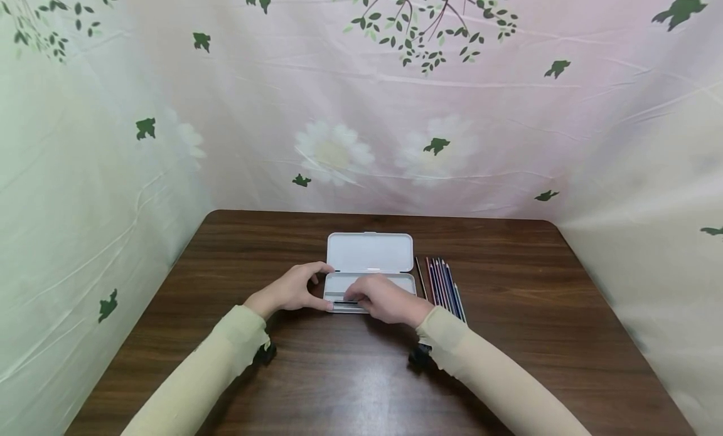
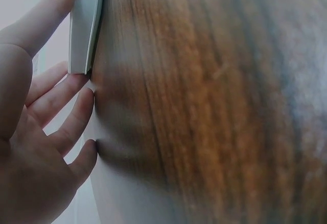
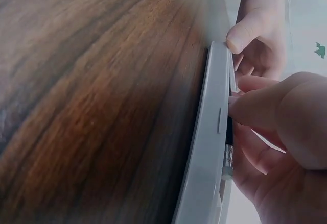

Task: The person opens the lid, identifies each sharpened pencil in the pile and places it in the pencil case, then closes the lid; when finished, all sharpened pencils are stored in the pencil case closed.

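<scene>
A white case (image 1: pixel 369 252) lies unfolded on the table, lid at the back, tray (image 1: pixel 339 282) in front. My left hand (image 1: pixel 290 288) spans the tray's left end, thumb at the front corner and index finger at the rear; in the left wrist view the left hand (image 2: pixel 41 112) touches the case's end (image 2: pixel 84 30). Over the tray, my right hand (image 1: pixel 386 300) pinches a thin dark stick (image 1: pixel 346 303) lying along the front inside. The right wrist view has the right hand (image 3: pixel 286 137) on this stick, its silvery end (image 3: pixel 228 164) showing; the fingers' far side is hidden.
Several colored pencils (image 1: pixel 443 285) lie side by side right of the case, partly behind my right sleeve. A thin dark stick (image 1: pixel 420 278) lies between them and the case. The brown wooden table (image 1: pixel 254 235) meets a patterned cloth (image 1: pixel 361 97) behind.
</scene>
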